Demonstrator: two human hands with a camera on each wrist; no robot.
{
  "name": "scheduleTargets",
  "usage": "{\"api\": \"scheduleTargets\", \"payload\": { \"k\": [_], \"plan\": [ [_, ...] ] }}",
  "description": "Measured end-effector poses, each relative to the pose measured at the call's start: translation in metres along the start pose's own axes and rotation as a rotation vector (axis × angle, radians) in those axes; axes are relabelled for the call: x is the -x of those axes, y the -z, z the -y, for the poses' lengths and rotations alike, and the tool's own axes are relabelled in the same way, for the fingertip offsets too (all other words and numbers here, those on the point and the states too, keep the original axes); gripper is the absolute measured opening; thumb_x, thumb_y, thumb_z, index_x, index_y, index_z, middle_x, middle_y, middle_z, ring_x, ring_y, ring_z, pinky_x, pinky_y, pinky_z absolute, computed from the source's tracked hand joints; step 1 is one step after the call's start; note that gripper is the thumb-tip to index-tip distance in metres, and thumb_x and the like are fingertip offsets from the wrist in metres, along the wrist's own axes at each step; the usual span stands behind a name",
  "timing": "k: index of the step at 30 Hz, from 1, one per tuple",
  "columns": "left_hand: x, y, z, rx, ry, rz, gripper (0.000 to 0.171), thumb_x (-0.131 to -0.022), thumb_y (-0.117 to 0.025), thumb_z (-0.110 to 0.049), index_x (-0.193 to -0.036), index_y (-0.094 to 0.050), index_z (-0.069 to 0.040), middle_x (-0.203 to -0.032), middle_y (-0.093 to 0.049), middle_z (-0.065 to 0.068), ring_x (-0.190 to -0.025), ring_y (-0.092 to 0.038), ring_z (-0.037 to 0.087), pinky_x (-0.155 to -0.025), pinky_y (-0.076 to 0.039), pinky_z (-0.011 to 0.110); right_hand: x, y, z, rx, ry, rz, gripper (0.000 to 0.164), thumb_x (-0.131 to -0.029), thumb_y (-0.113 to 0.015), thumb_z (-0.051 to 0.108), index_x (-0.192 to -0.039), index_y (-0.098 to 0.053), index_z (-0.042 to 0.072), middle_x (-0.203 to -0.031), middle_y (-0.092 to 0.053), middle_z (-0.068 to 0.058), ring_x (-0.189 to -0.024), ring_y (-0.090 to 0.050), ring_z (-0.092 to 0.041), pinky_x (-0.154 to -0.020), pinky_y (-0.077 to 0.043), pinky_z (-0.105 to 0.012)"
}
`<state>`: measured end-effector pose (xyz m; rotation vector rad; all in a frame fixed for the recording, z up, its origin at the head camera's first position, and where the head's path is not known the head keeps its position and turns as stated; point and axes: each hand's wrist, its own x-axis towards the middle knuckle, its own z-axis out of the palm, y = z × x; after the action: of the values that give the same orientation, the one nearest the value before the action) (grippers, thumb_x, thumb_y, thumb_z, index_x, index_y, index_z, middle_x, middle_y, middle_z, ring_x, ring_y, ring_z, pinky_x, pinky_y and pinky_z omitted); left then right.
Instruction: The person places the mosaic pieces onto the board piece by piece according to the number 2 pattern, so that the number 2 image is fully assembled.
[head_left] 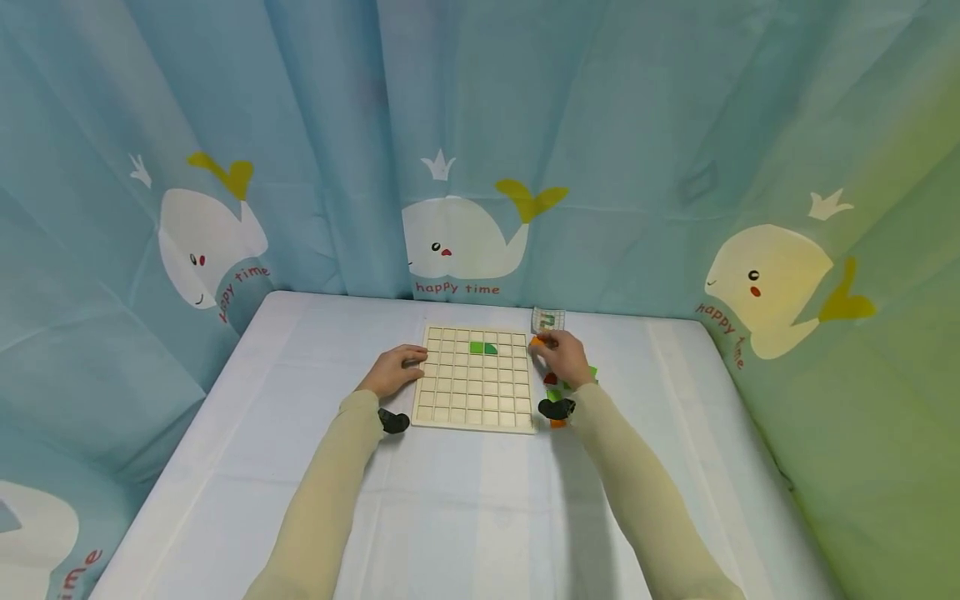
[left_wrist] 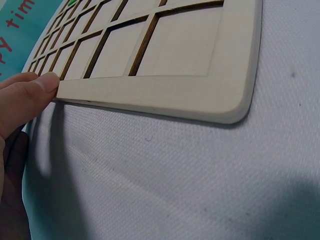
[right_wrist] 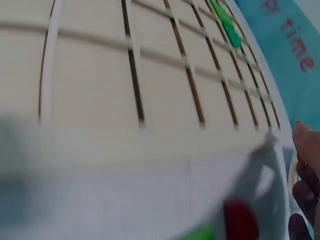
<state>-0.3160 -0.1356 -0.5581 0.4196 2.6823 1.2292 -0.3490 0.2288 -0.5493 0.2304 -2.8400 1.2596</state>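
A pale wooden grid board [head_left: 480, 402] lies flat on the white cloth. Its far rows hold a light green square [head_left: 477, 347] beside a darker green piece with a rounded corner [head_left: 491, 349]. My left hand [head_left: 390, 372] is at the board's left side, with the thumb [left_wrist: 48, 82] resting on the rim [left_wrist: 150, 95]. Just off the far right edge, my right hand [head_left: 566, 358] pinches a small orange piece [head_left: 536, 342]; in the right wrist view only a sliver of orange shows at the fingertips, the rest being hidden.
Right of the board, partly under the right hand and wrist, are a red piece [head_left: 551, 379], several green pieces [head_left: 553, 395] and another orange piece [head_left: 557, 423]. Behind them lies a small patterned card [head_left: 548, 321]. A blue whale-print curtain [head_left: 465, 100] borders the table.
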Motion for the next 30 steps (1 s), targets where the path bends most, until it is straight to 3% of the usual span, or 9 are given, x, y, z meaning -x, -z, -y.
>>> {"api": "scheduleTargets", "payload": {
  "k": [13, 20, 26, 30],
  "plan": [
    [-0.001, 0.0, 0.002, 0.006, 0.006, -0.001, 0.042, -0.094, -0.066, -0.015, -0.134, -0.059, -0.002, -0.145, -0.049, 0.009, -0.141, -0.034, 0.029, -0.12, -0.028, 0.043, -0.024, -0.06, 0.065, 0.055, 0.189, 0.11, 0.031, -0.095, -0.066, 0.021, -0.119, -0.068, 0.003, -0.116, -0.062, -0.015, -0.107, -0.058, -0.031, -0.092, -0.053, -0.045],
    [-0.005, -0.002, 0.004, 0.009, -0.007, 0.01, 0.042, -0.094, -0.067, -0.015, -0.133, -0.06, -0.002, -0.145, -0.05, 0.008, -0.141, -0.035, 0.029, -0.12, -0.028, 0.043, -0.03, -0.086, 0.076, 0.089, 0.241, 0.07, 0.028, -0.093, -0.069, 0.019, -0.115, -0.07, 0.002, -0.111, -0.065, -0.013, -0.103, -0.059, -0.03, -0.09, -0.054, -0.043],
    [-0.006, -0.003, 0.006, -0.002, 0.016, 0.006, 0.041, -0.095, -0.066, -0.017, -0.134, -0.06, -0.004, -0.146, -0.049, 0.005, -0.142, -0.034, 0.026, -0.12, -0.028, 0.04, -0.027, -0.095, 0.081, 0.286, 0.25, 0.078, 0.031, -0.092, -0.071, 0.023, -0.118, -0.071, 0.006, -0.117, -0.064, -0.015, -0.107, -0.057, -0.034, -0.094, -0.051, -0.048],
    [-0.006, -0.002, 0.006, -0.001, 0.026, -0.004, 0.04, -0.095, -0.066, -0.015, -0.133, -0.061, -0.004, -0.146, -0.049, 0.005, -0.141, -0.035, 0.026, -0.12, -0.028, 0.04, -0.025, -0.096, 0.084, 0.333, 0.234, 0.076, 0.031, -0.092, -0.07, 0.022, -0.12, -0.07, 0.007, -0.12, -0.062, -0.015, -0.11, -0.055, -0.034, -0.095, -0.05, -0.048]
  ]
}}
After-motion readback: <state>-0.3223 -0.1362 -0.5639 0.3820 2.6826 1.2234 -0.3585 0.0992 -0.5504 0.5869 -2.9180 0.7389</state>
